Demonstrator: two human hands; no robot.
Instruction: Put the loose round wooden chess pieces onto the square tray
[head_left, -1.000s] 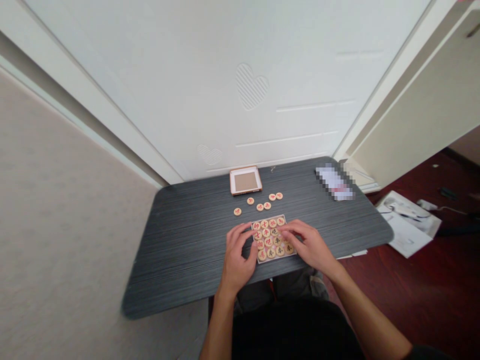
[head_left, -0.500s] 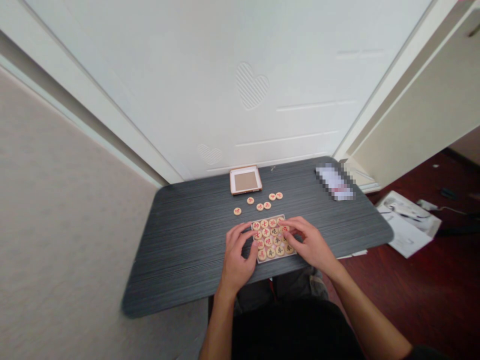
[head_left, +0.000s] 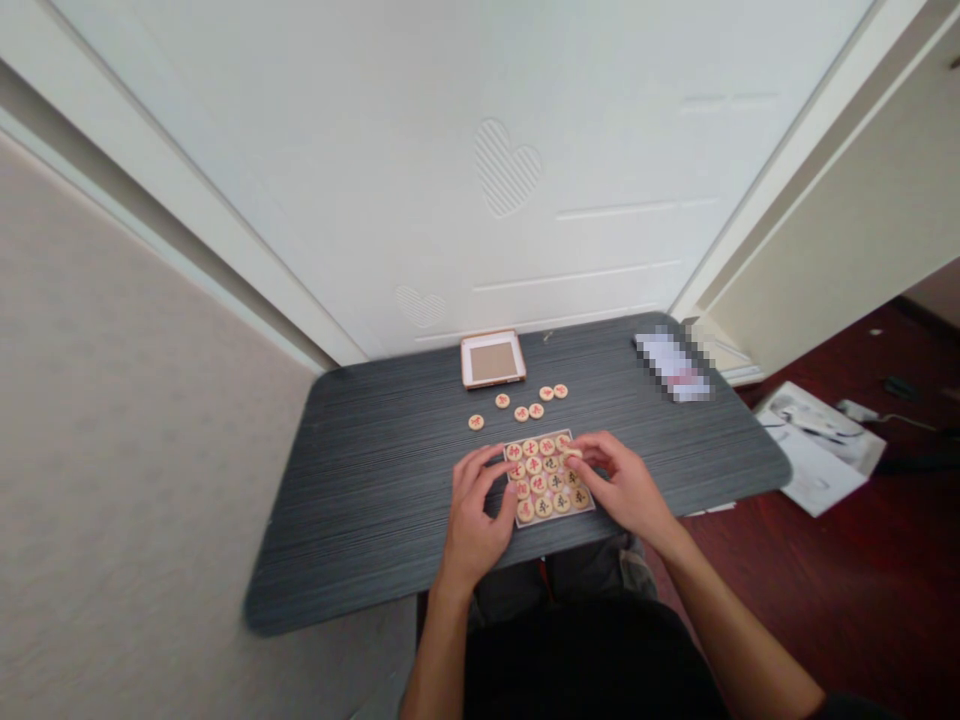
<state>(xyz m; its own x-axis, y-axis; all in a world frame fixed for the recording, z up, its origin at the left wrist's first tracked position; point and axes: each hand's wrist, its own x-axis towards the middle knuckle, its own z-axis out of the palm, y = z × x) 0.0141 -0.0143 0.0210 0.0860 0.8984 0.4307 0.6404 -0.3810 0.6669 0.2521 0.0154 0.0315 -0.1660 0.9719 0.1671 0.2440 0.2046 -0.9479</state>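
Note:
A small flat tray (head_left: pixel 550 517) filled with round wooden chess pieces (head_left: pixel 541 478), marked in red and black, lies near the front of the dark grey table (head_left: pixel 375 500). My left hand (head_left: pixel 474 505) rests against the tray's left edge with curled fingers. My right hand (head_left: pixel 622 485) is at the tray's right side, its thumb and forefinger pinched on one chess piece (head_left: pixel 572 456) at the upper right corner. Several loose pieces (head_left: pixel 527 411) lie on the table beyond the tray.
An empty box lid (head_left: pixel 492 360) with a brown inside sits at the table's far edge by the white door. A blurred flat item (head_left: pixel 673 364) lies at the far right corner. Papers (head_left: pixel 814 450) and cables are on the red floor to the right.
My right hand's fingers have drawn in and closed on a piece at the tray's upper right corner. The left hand has stayed at the tray's left edge.

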